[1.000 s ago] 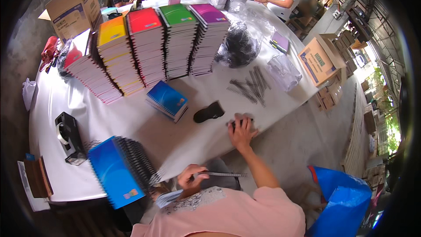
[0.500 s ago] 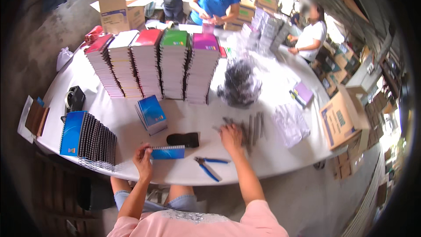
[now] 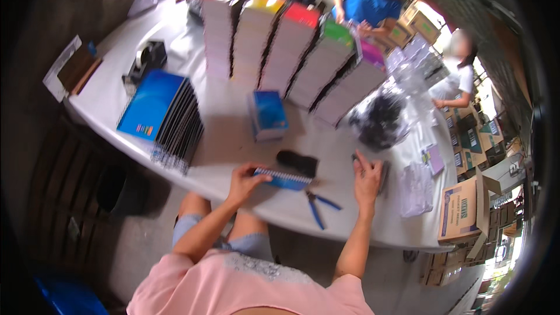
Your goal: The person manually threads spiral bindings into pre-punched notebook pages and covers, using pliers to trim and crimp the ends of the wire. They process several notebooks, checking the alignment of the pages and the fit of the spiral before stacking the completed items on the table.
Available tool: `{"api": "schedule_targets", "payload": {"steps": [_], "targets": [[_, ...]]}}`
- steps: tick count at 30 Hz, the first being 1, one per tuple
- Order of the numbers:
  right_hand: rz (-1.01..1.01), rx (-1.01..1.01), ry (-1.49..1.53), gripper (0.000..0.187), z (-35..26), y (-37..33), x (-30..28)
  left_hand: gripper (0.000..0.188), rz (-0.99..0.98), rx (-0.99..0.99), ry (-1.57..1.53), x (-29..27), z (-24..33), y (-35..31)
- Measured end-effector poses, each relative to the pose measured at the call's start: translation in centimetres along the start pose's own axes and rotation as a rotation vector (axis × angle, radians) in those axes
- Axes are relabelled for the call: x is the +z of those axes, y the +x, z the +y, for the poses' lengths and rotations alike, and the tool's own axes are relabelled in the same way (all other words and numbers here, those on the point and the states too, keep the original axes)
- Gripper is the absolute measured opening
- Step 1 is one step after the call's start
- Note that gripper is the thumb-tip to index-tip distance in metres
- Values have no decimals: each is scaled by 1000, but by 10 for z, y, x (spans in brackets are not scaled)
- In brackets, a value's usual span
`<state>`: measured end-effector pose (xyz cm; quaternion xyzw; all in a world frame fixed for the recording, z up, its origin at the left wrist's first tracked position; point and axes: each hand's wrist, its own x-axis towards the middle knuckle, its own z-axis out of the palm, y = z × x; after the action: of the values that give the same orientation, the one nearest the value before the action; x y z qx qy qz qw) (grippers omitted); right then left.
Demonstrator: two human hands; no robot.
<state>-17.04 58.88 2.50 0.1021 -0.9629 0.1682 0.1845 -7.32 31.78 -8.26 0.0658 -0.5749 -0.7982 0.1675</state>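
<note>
My left hand is closed on the left end of a small blue spiral notebook lying at the table's near edge, white coil side up. My right hand rests over dark, thin binding coils; its fingers are smeared, so whether it grips one is unclear. Blue-handled pliers lie spread between my hands. Just behind the notebook sits a flat black object. Farther back stands a short pile of blue booklets. To my left is a tall stack of blue spiral notebooks.
A row of tall notebook stacks stands across the white table. On the right are a dark bundle in clear plastic, clear plastic sleeves and an open carton. A black tape dispenser stands left. Other people stand beyond.
My view has swung left, so the table appears shifted right and tilted. The left hand still holds the notebook. My right hand stays at the coils, with its fingers in a different pose.
</note>
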Motion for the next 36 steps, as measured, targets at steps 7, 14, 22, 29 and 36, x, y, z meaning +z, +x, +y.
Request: {"api": "schedule_targets", "payload": {"steps": [7,14,22,29,36], "targets": [[-320,-104,535,25,-120,-59,0,23,-214,-172,-96,-27,25,-1],[-188,-44,-93,29,-50,-18,55,23,-118,-144,-126,-27,29,-3],[-307,-184,119,40,-54,-15,58,24,-50,-73,-131,-29,18,-6],[-418,0,-65,56,-45,-110,32,27,84,67,30,-41,29,-15],[-15,163,330,38,-83,-135,32,26,23,396,193,-15,52,-12]]}}
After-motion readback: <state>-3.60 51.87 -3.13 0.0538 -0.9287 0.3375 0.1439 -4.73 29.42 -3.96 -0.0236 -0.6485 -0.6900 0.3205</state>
